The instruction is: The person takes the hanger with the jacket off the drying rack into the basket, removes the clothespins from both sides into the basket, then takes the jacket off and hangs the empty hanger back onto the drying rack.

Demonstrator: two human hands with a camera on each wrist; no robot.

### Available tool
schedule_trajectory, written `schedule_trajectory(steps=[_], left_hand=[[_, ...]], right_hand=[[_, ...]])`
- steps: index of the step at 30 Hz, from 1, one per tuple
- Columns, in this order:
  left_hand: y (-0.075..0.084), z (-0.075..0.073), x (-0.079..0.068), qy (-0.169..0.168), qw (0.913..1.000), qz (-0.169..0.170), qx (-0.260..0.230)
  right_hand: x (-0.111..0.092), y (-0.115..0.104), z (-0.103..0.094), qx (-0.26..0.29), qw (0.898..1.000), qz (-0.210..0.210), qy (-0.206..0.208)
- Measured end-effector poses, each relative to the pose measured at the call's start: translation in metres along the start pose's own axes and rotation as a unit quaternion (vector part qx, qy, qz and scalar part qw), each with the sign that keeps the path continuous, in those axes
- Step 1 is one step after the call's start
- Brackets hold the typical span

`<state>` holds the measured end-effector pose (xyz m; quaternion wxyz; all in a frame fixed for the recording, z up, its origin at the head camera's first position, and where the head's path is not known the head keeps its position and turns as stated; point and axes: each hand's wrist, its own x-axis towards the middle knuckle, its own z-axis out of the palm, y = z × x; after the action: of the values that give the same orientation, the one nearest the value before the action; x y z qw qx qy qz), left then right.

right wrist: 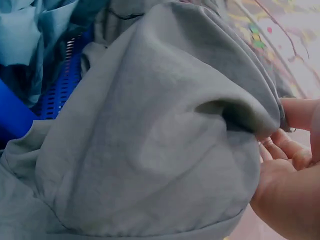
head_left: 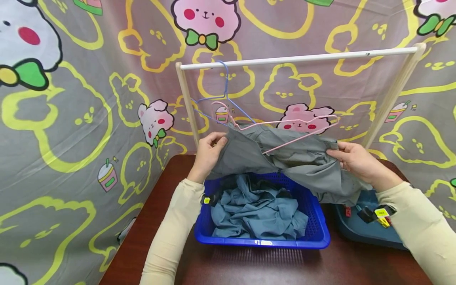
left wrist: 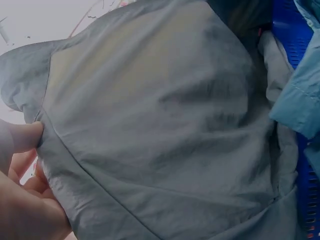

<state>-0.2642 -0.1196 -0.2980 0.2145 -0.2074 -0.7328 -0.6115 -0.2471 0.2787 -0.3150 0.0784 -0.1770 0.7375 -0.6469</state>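
A thin grey garment [head_left: 246, 154] is stretched between my two hands above the blue basket. My left hand [head_left: 208, 154] pinches its edge on the left, thumb on the near side; the left wrist view shows the same grip on a seamed edge [left wrist: 60, 145]. On the right, my right hand [head_left: 360, 160] pinches another edge between thumb and fingers. A pink hanger [head_left: 285, 122] lies against the garment, its hook pointing up-left. Its right end shows outside the cloth, while its left arm is hidden behind or inside the garment; I cannot tell which.
Crumpled blue-grey clothing [head_left: 256, 209] fills the blue basket [head_left: 263, 242] on the brown table [head_left: 160, 221]. Behind stands a rack with a white rail [head_left: 299, 59], where a blue hanger [head_left: 226, 81] hangs at left. A dark teal tray [head_left: 370, 233] with small coloured items sits right.
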Motion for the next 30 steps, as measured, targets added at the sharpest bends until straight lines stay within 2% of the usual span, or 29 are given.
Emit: schedule_trajectory(steps=[2, 5, 8, 9, 11, 13, 14, 15, 18, 20, 24, 30], left_hand=[[0.010, -0.001, -0.001, 0.001, 1.0000, -0.006, 0.000], [0.021, -0.002, -0.002, 0.006, 0.9999, -0.012, -0.002], [0.023, -0.001, -0.001, 0.014, 0.9998, -0.011, -0.002], [0.024, -0.001, -0.001, 0.016, 0.9998, -0.010, -0.005], [0.024, -0.001, 0.000, 0.021, 0.9997, -0.008, -0.012], [0.018, -0.001, 0.003, 0.024, 0.9995, -0.005, -0.020], [0.015, -0.002, 0.005, 0.025, 0.9994, -0.004, -0.023], [0.011, -0.002, 0.006, 0.026, 0.9993, -0.002, -0.025], [-0.001, -0.003, 0.010, 0.025, 0.9993, -0.002, -0.026], [-0.003, -0.002, 0.010, 0.022, 0.9995, -0.005, -0.022], [-0.007, -0.001, 0.008, 0.010, 0.9996, -0.014, -0.021], [-0.011, 0.003, 0.005, 0.001, 0.9993, -0.026, -0.027]], right_hand=[[0.001, -0.003, 0.012, -0.121, 0.992, -0.010, 0.029], [0.001, -0.007, 0.030, -0.266, 0.962, -0.035, 0.053], [0.002, -0.008, 0.049, -0.351, 0.931, -0.078, 0.053], [0.001, -0.009, 0.054, -0.364, 0.926, -0.092, 0.047], [0.001, -0.008, 0.065, -0.381, 0.916, -0.121, 0.034], [0.001, -0.006, 0.075, -0.393, 0.908, -0.143, 0.020], [0.001, -0.006, 0.079, -0.393, 0.907, -0.150, 0.012], [0.001, -0.005, 0.084, -0.382, 0.911, -0.152, 0.000], [0.001, -0.004, 0.095, -0.382, 0.911, -0.155, -0.027], [0.001, -0.003, 0.101, -0.379, 0.911, -0.152, -0.054], [0.002, 0.001, 0.113, -0.374, 0.904, -0.161, -0.129], [0.002, 0.012, 0.129, -0.373, 0.875, -0.206, -0.231]])
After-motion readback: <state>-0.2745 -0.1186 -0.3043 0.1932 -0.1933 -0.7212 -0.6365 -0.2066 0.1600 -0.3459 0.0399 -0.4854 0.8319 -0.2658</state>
